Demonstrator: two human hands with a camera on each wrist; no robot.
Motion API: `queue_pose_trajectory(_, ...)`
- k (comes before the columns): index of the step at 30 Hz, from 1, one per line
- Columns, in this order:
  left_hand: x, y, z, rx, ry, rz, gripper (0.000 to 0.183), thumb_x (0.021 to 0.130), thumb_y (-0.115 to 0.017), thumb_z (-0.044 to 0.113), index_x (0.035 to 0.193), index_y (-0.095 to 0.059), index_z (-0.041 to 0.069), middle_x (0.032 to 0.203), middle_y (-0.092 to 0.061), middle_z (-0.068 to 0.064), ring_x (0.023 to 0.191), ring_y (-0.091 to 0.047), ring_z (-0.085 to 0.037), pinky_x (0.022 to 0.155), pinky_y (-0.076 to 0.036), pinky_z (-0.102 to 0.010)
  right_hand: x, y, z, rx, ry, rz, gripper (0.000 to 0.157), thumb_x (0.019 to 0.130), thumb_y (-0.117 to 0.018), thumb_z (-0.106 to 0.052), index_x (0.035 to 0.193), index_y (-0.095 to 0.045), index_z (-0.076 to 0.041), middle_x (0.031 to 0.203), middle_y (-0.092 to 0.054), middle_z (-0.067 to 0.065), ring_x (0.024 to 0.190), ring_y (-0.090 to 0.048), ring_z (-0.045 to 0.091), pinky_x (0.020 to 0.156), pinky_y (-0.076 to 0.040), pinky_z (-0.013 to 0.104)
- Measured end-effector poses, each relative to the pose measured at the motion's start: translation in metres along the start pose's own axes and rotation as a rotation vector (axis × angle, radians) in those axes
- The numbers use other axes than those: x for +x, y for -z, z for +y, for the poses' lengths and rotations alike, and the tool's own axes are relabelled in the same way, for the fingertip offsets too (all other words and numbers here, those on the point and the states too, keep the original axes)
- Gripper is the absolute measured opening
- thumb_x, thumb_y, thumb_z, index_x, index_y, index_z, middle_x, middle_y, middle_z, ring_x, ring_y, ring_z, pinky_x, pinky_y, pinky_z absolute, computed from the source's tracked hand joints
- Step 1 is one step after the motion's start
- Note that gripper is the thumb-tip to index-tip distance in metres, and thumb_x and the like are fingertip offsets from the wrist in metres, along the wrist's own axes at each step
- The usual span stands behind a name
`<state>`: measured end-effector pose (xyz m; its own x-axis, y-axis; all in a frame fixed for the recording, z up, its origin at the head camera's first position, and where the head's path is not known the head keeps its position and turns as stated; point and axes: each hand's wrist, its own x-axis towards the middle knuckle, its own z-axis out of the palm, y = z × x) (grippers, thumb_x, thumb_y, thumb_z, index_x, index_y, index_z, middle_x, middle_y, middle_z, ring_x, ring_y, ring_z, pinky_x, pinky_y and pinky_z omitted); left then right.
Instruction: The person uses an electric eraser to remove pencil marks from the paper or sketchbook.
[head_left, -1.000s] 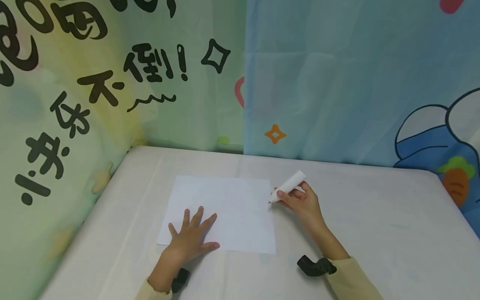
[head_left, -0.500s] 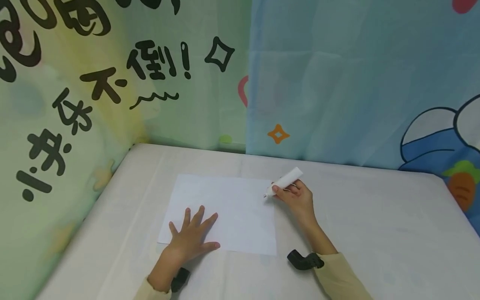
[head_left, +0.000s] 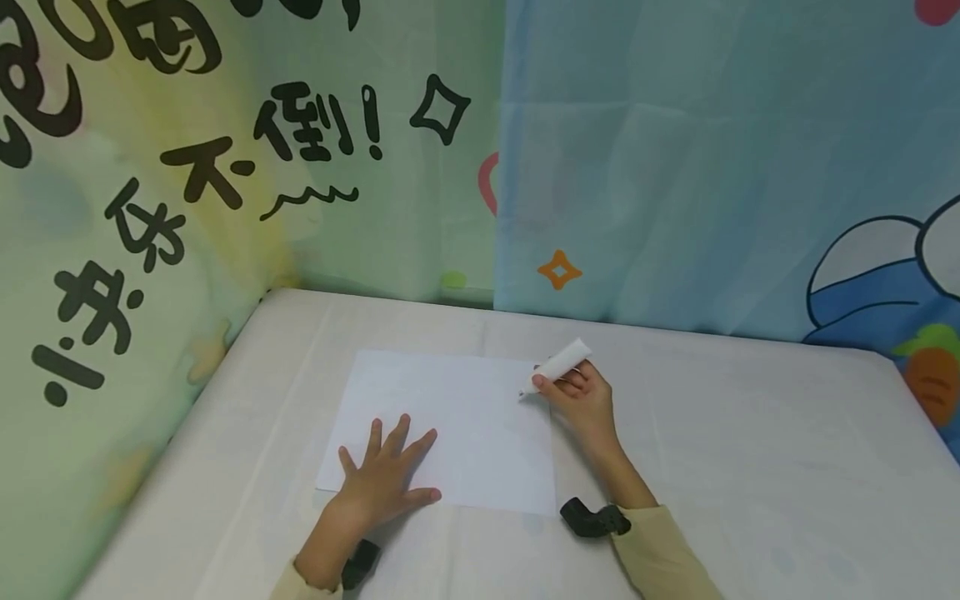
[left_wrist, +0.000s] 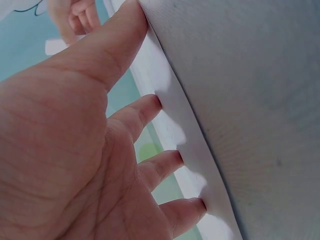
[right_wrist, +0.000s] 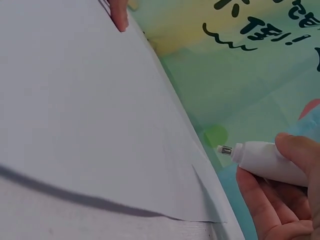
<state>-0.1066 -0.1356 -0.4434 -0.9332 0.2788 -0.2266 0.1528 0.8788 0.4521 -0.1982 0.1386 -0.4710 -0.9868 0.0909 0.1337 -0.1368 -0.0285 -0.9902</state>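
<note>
A white sheet of paper (head_left: 480,433) lies on the table. My left hand (head_left: 384,482) rests on its lower left part, fingers straight and spread, thumb at the near edge. In the left wrist view the fingertips (left_wrist: 172,157) touch the sheet. Over the paper's right side, my right hand (head_left: 588,410) pinches a white electric eraser (right_wrist: 267,160) between thumb and fingers. Its slotted metal tip (right_wrist: 226,150) points left and down, close over the sheet in the head view. The paper's surface shows no clear marks.
A white cloth covers the table (head_left: 750,467). Printed curtains, one green (head_left: 375,242) with black characters and one blue (head_left: 675,167), stand behind it. Black camera mounts (head_left: 596,518) sit at both wrists.
My right hand has moved left with the electric eraser, from beside the paper's right edge to over the sheet. The left hand has stayed in place.
</note>
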Motion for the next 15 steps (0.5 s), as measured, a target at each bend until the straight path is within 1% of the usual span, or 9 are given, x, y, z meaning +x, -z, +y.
queue_pose_trajectory(4, -0.0014, -0.0018, 0.0008, -0.004, -0.001, -0.003, 0.077, 0.084, -0.071, 0.048, 0.149, -0.041, 0.018, 0.159, -0.022, -0.02, 0.143, -0.008, -0.054, 0.095, -0.007, -0.085, -0.0013, 0.001, 0.0029, -0.056, 0.002, 0.011, 0.035, 0.082, -0.073, 0.009, 0.112, -0.054, 0.011, 0.087, -0.07, -0.015, 0.08, -0.068, 0.0, 0.074, -0.055, 0.018)
queue_pose_trajectory(6, -0.0014, -0.0025, 0.0008, -0.004, -0.004, -0.007, 0.077, 0.084, -0.071, 0.048, 0.149, -0.04, 0.019, 0.16, -0.021, -0.02, 0.143, -0.008, -0.054, 0.095, -0.007, -0.085, -0.0022, 0.0018, 0.0046, -0.083, 0.009, 0.018, 0.035, 0.082, -0.073, 0.009, 0.112, -0.055, 0.011, 0.085, -0.069, -0.016, 0.078, -0.067, -0.001, 0.073, -0.055, 0.016)
queue_pose_trajectory(9, -0.0012, -0.0017, 0.0014, 0.0, -0.015, -0.007, 0.077, 0.085, -0.07, 0.048, 0.149, -0.04, 0.018, 0.16, -0.021, -0.02, 0.143, -0.008, -0.054, 0.095, -0.007, -0.085, -0.0027, 0.0022, 0.0072, -0.099, 0.043, 0.022, 0.035, 0.08, -0.073, 0.011, 0.11, -0.057, 0.012, 0.084, -0.068, -0.017, 0.077, -0.066, -0.001, 0.071, -0.054, 0.015)
queue_pose_trajectory(11, -0.0008, -0.0015, 0.0008, 0.003, -0.016, -0.008, 0.077, 0.085, -0.07, 0.048, 0.15, -0.039, 0.018, 0.16, -0.02, -0.019, 0.144, -0.007, -0.054, 0.095, -0.007, -0.085, -0.0027, 0.0013, 0.0084, -0.101, 0.083, 0.009, 0.034, 0.079, -0.074, 0.012, 0.109, -0.058, 0.013, 0.086, -0.071, -0.01, 0.077, -0.066, -0.001, 0.071, -0.054, 0.015)
queue_pose_trajectory(13, -0.0008, -0.0009, 0.0002, 0.006, -0.015, -0.006, 0.077, 0.085, -0.07, 0.048, 0.15, -0.039, 0.018, 0.16, -0.02, -0.02, 0.144, -0.007, -0.054, 0.095, -0.007, -0.085, -0.0023, -0.0001, 0.0093, -0.104, 0.119, -0.012, 0.034, 0.077, -0.075, 0.012, 0.108, -0.058, 0.014, 0.091, -0.074, 0.005, 0.077, -0.066, -0.001, 0.071, -0.055, 0.016)
queue_pose_trajectory(15, -0.0013, -0.0011, -0.0009, 0.003, -0.01, -0.007, 0.078, 0.085, -0.07, 0.048, 0.15, -0.039, 0.018, 0.16, -0.02, -0.02, 0.143, -0.007, -0.054, 0.095, -0.007, -0.085, -0.0021, -0.0014, 0.0098, -0.104, 0.144, -0.035, 0.035, 0.077, -0.075, 0.012, 0.107, -0.058, 0.015, 0.097, -0.072, 0.02, 0.078, -0.066, -0.001, 0.073, -0.055, 0.016)
